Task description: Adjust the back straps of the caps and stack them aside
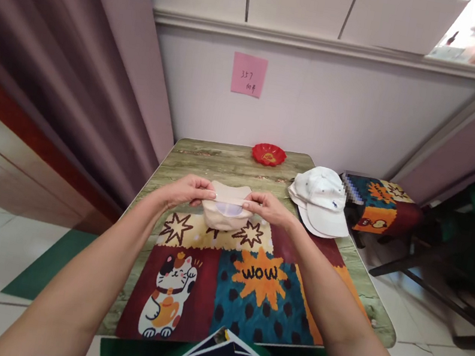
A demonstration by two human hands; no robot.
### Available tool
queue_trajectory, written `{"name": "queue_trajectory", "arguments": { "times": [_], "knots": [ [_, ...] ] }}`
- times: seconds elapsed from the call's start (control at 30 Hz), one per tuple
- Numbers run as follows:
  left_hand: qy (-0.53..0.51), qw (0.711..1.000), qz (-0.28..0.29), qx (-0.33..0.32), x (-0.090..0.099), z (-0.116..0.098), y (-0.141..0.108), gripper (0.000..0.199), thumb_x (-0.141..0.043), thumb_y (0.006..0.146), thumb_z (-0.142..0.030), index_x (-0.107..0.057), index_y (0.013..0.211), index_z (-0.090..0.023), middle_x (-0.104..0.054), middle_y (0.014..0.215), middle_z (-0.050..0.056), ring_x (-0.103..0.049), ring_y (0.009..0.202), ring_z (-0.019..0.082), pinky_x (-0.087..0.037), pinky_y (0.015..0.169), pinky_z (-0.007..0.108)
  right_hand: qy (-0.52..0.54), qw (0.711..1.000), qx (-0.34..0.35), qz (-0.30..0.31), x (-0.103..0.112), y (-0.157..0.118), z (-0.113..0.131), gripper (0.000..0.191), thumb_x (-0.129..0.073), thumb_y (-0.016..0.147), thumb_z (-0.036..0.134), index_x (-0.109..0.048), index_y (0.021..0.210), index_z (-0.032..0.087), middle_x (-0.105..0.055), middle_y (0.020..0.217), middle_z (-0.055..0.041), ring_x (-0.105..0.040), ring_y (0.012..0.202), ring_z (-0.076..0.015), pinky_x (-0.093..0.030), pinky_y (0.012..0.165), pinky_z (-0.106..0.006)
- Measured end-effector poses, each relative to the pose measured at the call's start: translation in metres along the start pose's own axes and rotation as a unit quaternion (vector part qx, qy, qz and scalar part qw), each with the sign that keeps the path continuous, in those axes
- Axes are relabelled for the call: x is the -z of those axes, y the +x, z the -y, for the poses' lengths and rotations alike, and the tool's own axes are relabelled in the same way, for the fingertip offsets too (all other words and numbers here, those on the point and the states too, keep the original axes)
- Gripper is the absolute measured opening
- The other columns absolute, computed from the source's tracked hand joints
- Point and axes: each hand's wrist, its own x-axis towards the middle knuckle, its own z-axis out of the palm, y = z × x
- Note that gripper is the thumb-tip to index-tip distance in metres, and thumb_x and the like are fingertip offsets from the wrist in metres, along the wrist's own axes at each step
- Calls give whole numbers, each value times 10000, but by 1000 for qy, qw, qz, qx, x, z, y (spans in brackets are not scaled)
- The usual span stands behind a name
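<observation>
A pale beige cloth item (225,218), possibly a cap, is held up over the back part of the patterned mat (206,258). My left hand (192,189) pinches its left edge between thumb and fingers. On the opposite edge, my right hand (265,206) grips it the same way. A lilac patch shows in the middle of the item, between the two hands. Stacked white caps (321,195) lie on the table's right side, beyond my right hand.
The wooden-look table (194,162) holds a red scalloped dish (269,155) at the back. A pink note (248,74) is stuck on the wall. To the right stands a stool (380,208) with a patterned cover. A purple curtain (107,28) hangs at left.
</observation>
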Motion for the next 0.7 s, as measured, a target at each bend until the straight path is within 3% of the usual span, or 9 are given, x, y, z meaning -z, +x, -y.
{"name": "queue_trajectory", "arguments": {
  "times": [0.2,0.37,0.47,0.6,0.7],
  "knots": [
    [5,999,-30,-23,16,4,13,307,-769,723,-473,-728,762,-171,-551,564,-23,-426,491,89,-292,476,204,-46,999,7,-6,15,25,6,335,-590,886,479,-680,850,158,-616,769,-1,-514,714,-146,-353,662,-240],
    [99,989,-56,-97,30,1,19,249,-754,746,-449,-739,724,-202,-703,844,47,-617,803,191,-460,705,261,-25,1000,-5,8,25,37,7,338,-594,884,496,-664,844,168,-605,782,-12,-510,723,-158,-355,645,-246],
    [115,986,-36,-119,33,6,20,218,-740,768,-426,-742,752,-209,-719,1012,66,-627,972,227,-466,839,297,-16,998,-26,53,24,34,8,354,-587,886,510,-649,797,173,-554,715,2,-467,663,-142,-331,600,-243],
    [45,995,49,-69,31,20,20,282,-671,835,-449,-730,869,-176,-683,796,30,-601,752,166,-450,712,256,-13,993,-55,106,18,30,11,373,-599,876,537,-651,801,176,-510,669,15,-413,606,-124,-300,556,-239],
    [9,997,53,-60,29,26,20,290,-686,829,-440,-712,860,-153,-652,769,19,-561,713,140,-426,666,232,-32,994,-50,94,15,32,13,411,-564,901,541,-638,756,164,-477,642,24,-397,595,-113,-292,558,-233]
  ]
}}
